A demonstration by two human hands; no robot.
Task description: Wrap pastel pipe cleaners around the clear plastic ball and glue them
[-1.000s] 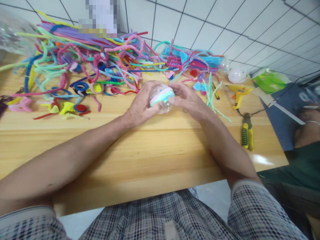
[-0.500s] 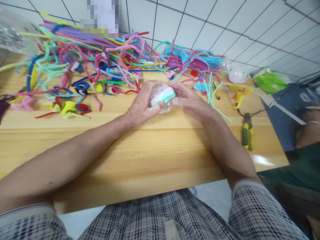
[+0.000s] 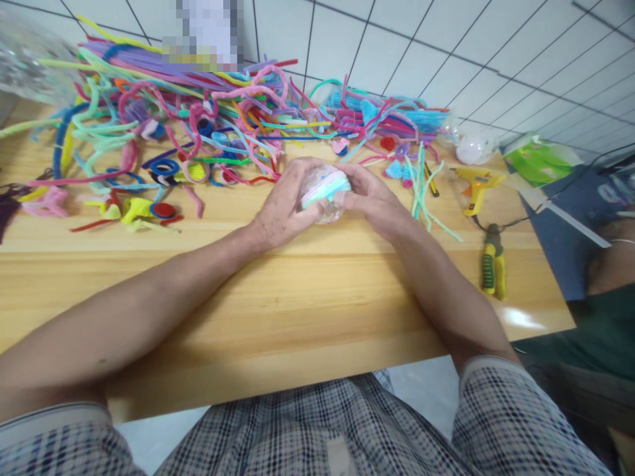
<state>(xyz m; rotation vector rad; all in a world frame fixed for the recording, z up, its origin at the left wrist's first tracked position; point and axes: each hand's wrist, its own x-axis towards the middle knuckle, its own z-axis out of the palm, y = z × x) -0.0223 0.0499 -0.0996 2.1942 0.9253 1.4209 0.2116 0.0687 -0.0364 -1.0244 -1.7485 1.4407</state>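
Between my two hands, over the middle of the wooden table [image 3: 317, 291], is a clear ball [image 3: 325, 188] with pastel pink, white, green and blue stripes across it. My left hand [image 3: 288, 201] wraps its left side, thumb along the lower front. On the other side my right hand [image 3: 370, 195] curls round it, with the thumb pressed on the striped face. The far fingertips of both hands are hidden behind the ball. Just beyond lie many coloured pipe cleaners [image 3: 248, 125], some straight in bundles, some bent or coiled.
To the right lie a yellow glue gun [image 3: 473, 185] with a cord, yellow-and-black pliers [image 3: 493, 264] and pale green pipe cleaners [image 3: 421, 192]. A clear round ball [image 3: 471, 147] and a green packet [image 3: 538, 162] stand behind. Another person's arm [image 3: 612, 258] shows at the right edge.
My right thumb has shifted slightly left onto the ball's striped face. Both hands stay round the ball; the view has moved very slightly.
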